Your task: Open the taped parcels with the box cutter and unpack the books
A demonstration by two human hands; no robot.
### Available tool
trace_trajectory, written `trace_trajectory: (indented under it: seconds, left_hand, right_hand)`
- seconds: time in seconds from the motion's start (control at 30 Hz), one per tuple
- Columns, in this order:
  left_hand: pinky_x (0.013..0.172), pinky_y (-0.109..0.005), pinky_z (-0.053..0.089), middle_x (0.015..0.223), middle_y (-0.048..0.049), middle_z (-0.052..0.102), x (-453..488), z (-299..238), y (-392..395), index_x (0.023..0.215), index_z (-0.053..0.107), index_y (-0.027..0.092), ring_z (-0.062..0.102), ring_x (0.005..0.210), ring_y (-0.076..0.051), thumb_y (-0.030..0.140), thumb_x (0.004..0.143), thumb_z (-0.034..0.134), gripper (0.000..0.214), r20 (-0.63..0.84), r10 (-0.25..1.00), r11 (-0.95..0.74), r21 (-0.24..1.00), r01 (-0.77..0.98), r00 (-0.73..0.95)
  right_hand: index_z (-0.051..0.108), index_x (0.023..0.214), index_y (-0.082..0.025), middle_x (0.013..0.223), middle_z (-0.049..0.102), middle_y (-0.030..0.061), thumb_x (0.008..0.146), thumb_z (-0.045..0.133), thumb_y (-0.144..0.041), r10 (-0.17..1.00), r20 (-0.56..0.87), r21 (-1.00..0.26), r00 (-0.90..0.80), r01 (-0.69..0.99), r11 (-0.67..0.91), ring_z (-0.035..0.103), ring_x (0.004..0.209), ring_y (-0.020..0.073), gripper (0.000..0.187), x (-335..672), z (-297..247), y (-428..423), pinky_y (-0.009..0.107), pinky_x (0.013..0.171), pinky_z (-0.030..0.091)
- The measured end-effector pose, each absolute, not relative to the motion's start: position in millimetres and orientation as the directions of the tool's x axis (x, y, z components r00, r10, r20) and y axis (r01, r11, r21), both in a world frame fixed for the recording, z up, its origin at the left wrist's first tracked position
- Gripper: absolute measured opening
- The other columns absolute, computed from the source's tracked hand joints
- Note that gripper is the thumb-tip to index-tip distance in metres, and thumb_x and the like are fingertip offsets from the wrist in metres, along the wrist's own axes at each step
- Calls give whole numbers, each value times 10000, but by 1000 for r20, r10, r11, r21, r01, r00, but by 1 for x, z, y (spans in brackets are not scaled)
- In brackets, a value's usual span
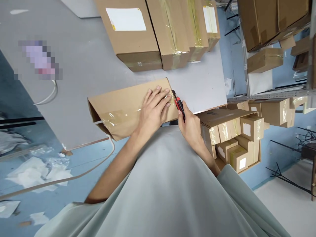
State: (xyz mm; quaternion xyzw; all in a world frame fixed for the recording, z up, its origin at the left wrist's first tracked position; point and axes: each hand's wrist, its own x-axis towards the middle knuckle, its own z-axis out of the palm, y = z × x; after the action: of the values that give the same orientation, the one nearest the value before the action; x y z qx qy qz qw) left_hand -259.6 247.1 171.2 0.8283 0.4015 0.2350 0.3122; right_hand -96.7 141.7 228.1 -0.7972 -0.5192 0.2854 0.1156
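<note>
- A long, plain brown cardboard box (125, 110) lies at the near edge of the grey desk (79, 121), right in front of the person
- Its upper side is smooth and light tan, with a strip of clear, shiny tape (112, 118) running lengthwise and catching the light in wrinkles
- The left end of the box gapes, showing a dark hollow between slanting edges
- The left hand (153, 110) lies on the taped side near the right end, fingers stretched out and pressed down, its grip not closed around anything
- The right hand (190, 126) has its grip wrapped around a red and black cutter (179, 104), whose front end is at the right edge of the box
- Behind it stands a row of taped boxes (171, 31) in the same brown, side by side on the desk
- The leftmost of them bears a large white label (125, 19) with small yellow corners; the rightmost has another white sticker (210, 19); any print on both is too faint to read
- To the right, below desk level, a big open carton (227, 118) has a dark arrow (212, 113) on its flap
- Inside the carton are smaller boxes (233, 130) with yellowish tape, some with white patches (242, 163) whose writing is too small to make out
</note>
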Motion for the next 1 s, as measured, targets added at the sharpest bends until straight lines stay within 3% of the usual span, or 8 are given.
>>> trace_trajectory:
  seconds: [0.23, 0.4, 0.6, 0.77, 1.0]
  left_hand:
    - [1479, -684, 270, 1679, -86, 711, -257, 174, 237, 1544, 740, 324, 496, 1728, -333, 465, 1213, 505, 430, 134, 812, -464, 739, 489, 568]
    - [1492, -662, 252, 1711, -78, 686, -256, 169, 232, 1574, 716, 321, 482, 1738, -303, 477, 1233, 445, 462, 132, 813, -457, 748, 481, 568]
    - [1502, -607, 278, 1723, -39, 677, -256, 162, 226, 1558, 727, 347, 462, 1751, -257, 418, 1226, 445, 441, 159, 786, -477, 771, 422, 598]
    - [1513, -618, 226, 1753, -48, 647, -254, 159, 226, 1590, 706, 380, 421, 1772, -260, 337, 1203, 485, 448, 161, 776, -479, 780, 403, 610]
    - [1513, -634, 221, 1736, -59, 662, -253, 152, 222, 1530, 747, 338, 429, 1768, -276, 317, 1188, 498, 424, 186, 769, -495, 779, 386, 611]
  right_hand:
    - [344, 1865, -155, 1350, 827, 211, 1218, 409, -367, 833, -433, -291, 346, 820, -492, 854, 1066, 318, 684, -118, 256, 144, 411, 957, 679]
    - [264, 1880, -128, 1259, 822, 233, 1225, 441, -376, 828, -437, -202, 351, 859, -471, 858, 1068, 328, 723, -128, 272, 157, 425, 962, 685]
    - [350, 1829, -80, 1103, 848, 230, 1223, 465, -355, 840, -415, -191, 351, 868, -457, 863, 1059, 345, 675, -130, 281, 157, 448, 972, 680]
    - [388, 1796, -62, 1094, 857, 247, 1231, 442, -384, 831, -401, -188, 386, 853, -487, 869, 1060, 369, 652, -133, 281, 153, 483, 974, 679]
    - [478, 1742, -45, 1095, 867, 252, 1185, 461, -198, 818, -408, -109, 407, 867, -486, 879, 1077, 360, 578, -140, 290, 149, 452, 961, 681]
